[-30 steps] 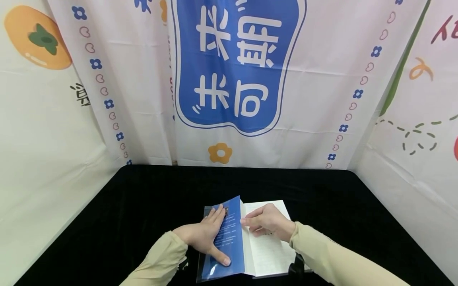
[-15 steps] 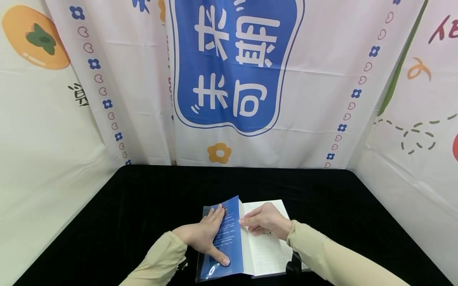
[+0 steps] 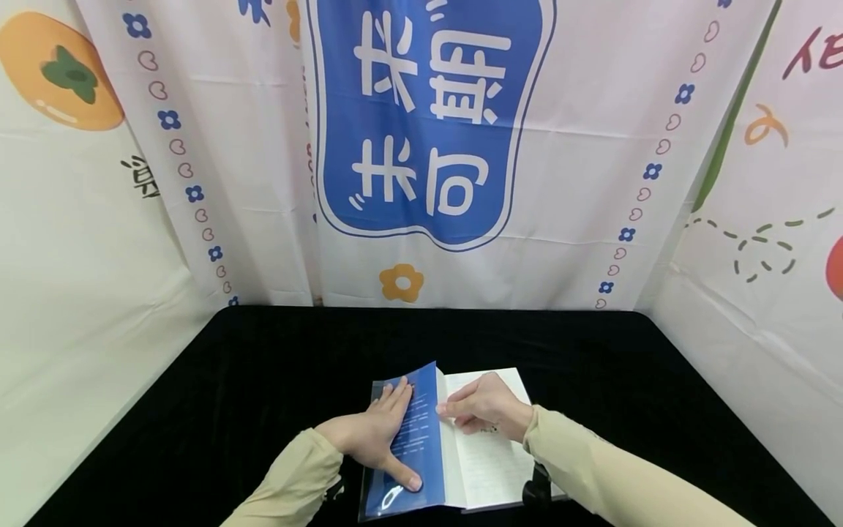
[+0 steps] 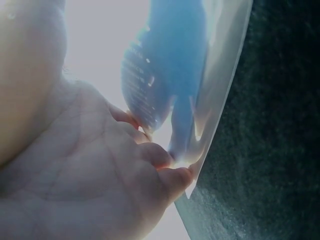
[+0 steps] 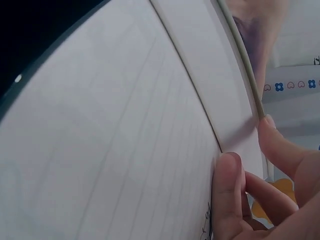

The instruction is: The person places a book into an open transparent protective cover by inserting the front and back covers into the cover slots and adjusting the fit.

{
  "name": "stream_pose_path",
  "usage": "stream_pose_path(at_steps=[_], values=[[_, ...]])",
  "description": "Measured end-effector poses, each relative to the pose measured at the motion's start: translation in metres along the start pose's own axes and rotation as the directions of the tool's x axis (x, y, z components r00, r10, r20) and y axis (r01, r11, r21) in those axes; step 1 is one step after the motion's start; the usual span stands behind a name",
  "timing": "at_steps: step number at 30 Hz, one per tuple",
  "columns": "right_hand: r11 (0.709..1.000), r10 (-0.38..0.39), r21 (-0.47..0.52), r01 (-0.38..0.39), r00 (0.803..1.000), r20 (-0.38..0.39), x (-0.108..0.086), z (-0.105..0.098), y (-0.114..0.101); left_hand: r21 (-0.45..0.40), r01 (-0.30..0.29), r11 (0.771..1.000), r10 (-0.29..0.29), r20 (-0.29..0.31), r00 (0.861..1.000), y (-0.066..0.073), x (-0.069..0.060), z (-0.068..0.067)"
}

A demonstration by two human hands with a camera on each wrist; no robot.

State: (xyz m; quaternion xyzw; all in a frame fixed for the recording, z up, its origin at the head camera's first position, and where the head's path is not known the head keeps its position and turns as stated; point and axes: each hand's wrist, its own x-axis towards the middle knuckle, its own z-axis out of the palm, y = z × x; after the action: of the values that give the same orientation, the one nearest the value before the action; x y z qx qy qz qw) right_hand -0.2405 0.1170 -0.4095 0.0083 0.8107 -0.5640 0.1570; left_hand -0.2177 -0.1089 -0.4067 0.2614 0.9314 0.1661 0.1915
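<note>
An open book lies near the table's front. Its blue flap, with pale print and a clear plastic cover at its left edge, is on the left; the white page is on the right. My left hand rests on the flap with fingers and thumb spread. In the left wrist view, the left hand's fingertips touch the glossy cover. My right hand pinches the edge beside the flap between thumb and fingers. The right wrist view shows the right hand at the fold, over the lined page.
Black cloth covers the table around the book. White printed curtains hang behind it and along both sides, with a blue panel of characters and an orange flower at the back.
Both hands and the book appear slightly further left in the head view, as does the backdrop. The hands keep the same hold on the book.
</note>
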Motion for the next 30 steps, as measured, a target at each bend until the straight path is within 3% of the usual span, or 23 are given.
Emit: stream_pose_path(at_steps=[22,30], values=[[0.996,-0.032,-0.088,0.027,0.998,-0.056,-0.001,0.013,-0.005,-0.001,-0.004,1.000,0.004,0.003,1.000,0.002,-0.004,-0.003],[0.998,-0.049,-0.041,0.048,0.999,-0.010,-0.005,0.011,0.000,-0.005,-0.010,1.000,0.010,0.008,1.000,0.001,-0.002,-0.002]])
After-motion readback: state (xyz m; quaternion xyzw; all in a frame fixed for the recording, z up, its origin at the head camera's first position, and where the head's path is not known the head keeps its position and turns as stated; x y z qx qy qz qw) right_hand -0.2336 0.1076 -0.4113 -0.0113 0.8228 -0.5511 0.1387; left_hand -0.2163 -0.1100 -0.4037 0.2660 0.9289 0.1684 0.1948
